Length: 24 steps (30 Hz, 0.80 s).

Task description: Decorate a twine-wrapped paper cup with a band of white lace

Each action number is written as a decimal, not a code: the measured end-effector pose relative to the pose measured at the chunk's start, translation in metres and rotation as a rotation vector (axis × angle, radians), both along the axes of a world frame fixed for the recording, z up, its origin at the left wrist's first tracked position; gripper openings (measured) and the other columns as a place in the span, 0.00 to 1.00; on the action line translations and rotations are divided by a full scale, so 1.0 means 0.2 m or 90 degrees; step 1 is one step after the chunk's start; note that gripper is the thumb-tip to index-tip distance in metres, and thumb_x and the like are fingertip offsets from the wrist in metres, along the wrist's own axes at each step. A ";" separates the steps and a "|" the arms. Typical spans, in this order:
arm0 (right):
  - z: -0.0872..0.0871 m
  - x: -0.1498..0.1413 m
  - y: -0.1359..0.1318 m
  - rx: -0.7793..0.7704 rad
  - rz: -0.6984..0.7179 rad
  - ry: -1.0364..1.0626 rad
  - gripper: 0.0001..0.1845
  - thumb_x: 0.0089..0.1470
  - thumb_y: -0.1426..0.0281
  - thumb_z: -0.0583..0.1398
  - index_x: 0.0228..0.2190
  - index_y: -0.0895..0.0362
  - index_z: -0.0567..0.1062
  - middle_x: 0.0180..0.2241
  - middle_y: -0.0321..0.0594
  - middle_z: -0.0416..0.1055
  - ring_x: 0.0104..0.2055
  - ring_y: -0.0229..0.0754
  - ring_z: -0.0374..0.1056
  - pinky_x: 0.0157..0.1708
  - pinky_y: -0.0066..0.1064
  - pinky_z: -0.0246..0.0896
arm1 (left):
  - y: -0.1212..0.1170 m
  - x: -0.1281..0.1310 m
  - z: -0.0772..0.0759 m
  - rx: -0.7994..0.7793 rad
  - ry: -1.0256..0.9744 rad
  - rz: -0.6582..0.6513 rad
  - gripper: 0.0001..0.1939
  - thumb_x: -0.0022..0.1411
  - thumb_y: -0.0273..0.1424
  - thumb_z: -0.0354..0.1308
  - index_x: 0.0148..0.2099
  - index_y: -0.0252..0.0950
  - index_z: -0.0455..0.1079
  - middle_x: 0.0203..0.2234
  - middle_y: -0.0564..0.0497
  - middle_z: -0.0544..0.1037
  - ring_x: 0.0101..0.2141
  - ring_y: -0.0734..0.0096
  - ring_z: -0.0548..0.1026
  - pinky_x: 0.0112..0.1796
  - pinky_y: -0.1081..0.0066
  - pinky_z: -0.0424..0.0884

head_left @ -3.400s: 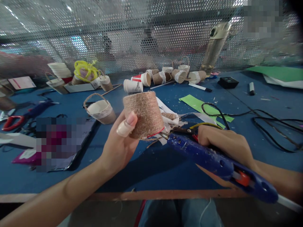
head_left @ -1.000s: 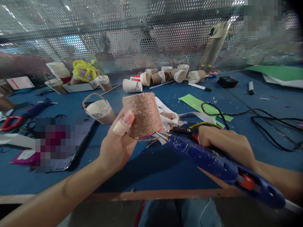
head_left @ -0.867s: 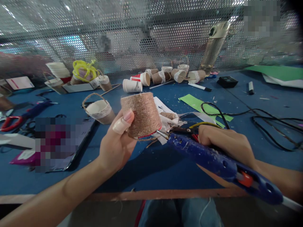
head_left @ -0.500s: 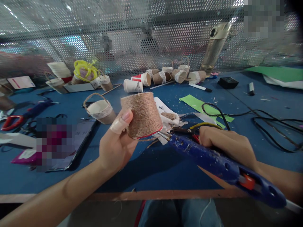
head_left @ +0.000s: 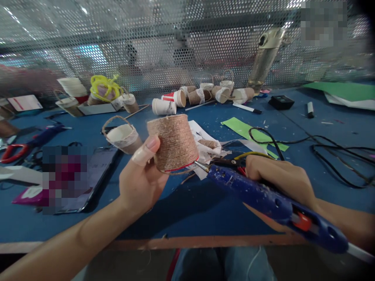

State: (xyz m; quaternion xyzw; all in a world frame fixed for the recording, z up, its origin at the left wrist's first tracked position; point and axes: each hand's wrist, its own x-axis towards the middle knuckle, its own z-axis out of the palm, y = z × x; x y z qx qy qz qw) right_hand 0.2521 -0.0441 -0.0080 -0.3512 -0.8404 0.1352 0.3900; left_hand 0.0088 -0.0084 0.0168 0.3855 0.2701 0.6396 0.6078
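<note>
My left hand [head_left: 143, 171] grips a paper cup wound with brown twine [head_left: 175, 142], its fingers partly hidden behind the cup. A thin red edge shows along the cup's lower rim, and a loose strand of twine hangs just under it. In my right hand [head_left: 281, 181] is a blue hot glue gun [head_left: 258, 199] with an orange switch and a white glue stick out of its back end. The gun's metal nozzle is at the red edge, on the cup's lower right. Behind lie scissors [head_left: 224, 160] and white scraps [head_left: 206, 146].
A small twine-handled basket [head_left: 123, 136] stands behind my left hand, near a phone [head_left: 101, 168]. More wrapped cups [head_left: 221, 93] and white paper cups [head_left: 164, 106] line the back by a perforated metal screen. A black cable [head_left: 293, 141] and green paper [head_left: 240, 128] lie right.
The cup and my left hand have shifted slightly left. The glue gun has moved a little left too, its nozzle still by the red edge.
</note>
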 end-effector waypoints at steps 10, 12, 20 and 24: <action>-0.01 0.00 0.00 -0.017 -0.008 0.011 0.20 0.43 0.79 0.63 0.28 0.53 0.57 0.25 0.27 0.55 0.25 0.32 0.50 0.24 0.27 0.46 | 0.00 0.00 0.01 -0.021 0.002 0.019 0.09 0.59 0.33 0.65 0.40 0.34 0.82 0.39 0.47 0.85 0.38 0.58 0.83 0.55 0.54 0.74; -0.01 0.01 0.00 -0.021 -0.010 0.017 0.19 0.42 0.80 0.63 0.28 0.53 0.57 0.25 0.27 0.56 0.25 0.32 0.51 0.24 0.27 0.46 | 0.00 0.00 0.01 -0.017 0.003 0.023 0.09 0.59 0.33 0.66 0.40 0.35 0.82 0.40 0.47 0.85 0.38 0.58 0.83 0.55 0.54 0.74; -0.01 0.00 0.00 -0.032 -0.076 0.027 0.16 0.46 0.77 0.64 0.27 0.52 0.60 0.23 0.29 0.58 0.23 0.34 0.53 0.23 0.30 0.47 | 0.00 0.00 0.01 -0.005 -0.008 0.001 0.09 0.61 0.33 0.64 0.42 0.35 0.81 0.38 0.49 0.85 0.39 0.61 0.82 0.54 0.58 0.73; 0.01 -0.04 0.01 0.014 -0.073 0.156 0.12 0.52 0.77 0.64 0.28 0.52 0.66 0.28 0.33 0.67 0.29 0.39 0.65 0.30 0.33 0.59 | 0.00 -0.02 -0.03 0.002 0.014 -0.028 0.07 0.64 0.33 0.65 0.42 0.36 0.79 0.40 0.53 0.84 0.38 0.68 0.81 0.50 0.67 0.74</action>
